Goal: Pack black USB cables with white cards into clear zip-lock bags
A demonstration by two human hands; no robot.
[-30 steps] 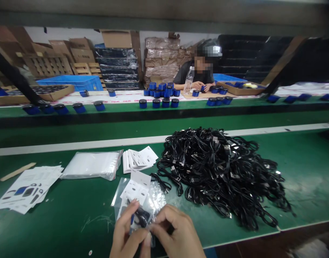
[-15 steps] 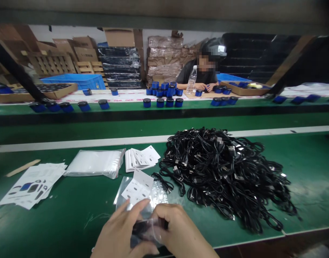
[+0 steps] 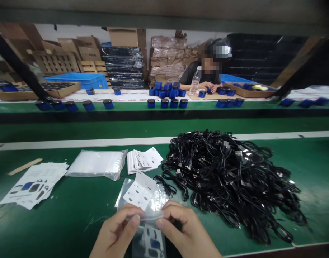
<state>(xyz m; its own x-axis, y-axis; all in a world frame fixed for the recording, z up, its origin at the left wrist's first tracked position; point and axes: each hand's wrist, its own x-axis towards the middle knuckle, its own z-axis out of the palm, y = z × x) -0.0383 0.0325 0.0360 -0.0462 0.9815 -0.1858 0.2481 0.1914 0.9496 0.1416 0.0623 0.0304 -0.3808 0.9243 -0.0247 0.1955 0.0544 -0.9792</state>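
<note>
A clear plastic bag [image 3: 149, 238] with a printed leaflet inside hangs between my hands at the bottom centre. My left hand [image 3: 121, 229] pinches its top edge on the left side. On the right side, my right hand [image 3: 182, 225] pinches the same edge between thumb and fingers. Just beyond my fingers, a folded white leaflet [image 3: 140, 190] lies on more clear bags [image 3: 122, 193]. A coiled black cable [image 3: 167, 186] rests at their right. Whatever else the held bag contains is hard to make out.
A large heap of black USB cables [image 3: 229, 179] covers the right side. Behind my hands lie a stack of leaflets [image 3: 142, 159] and a pack of clear bags [image 3: 97, 163]. Printed sheets [image 3: 32, 186] and a wooden stick [image 3: 26, 166] are at left. A person [image 3: 202, 73] sits across the bench.
My hands have spread apart to the two sides of the bag's top edge. The leaflet inside now shows below them. The view has shifted slightly left.
</note>
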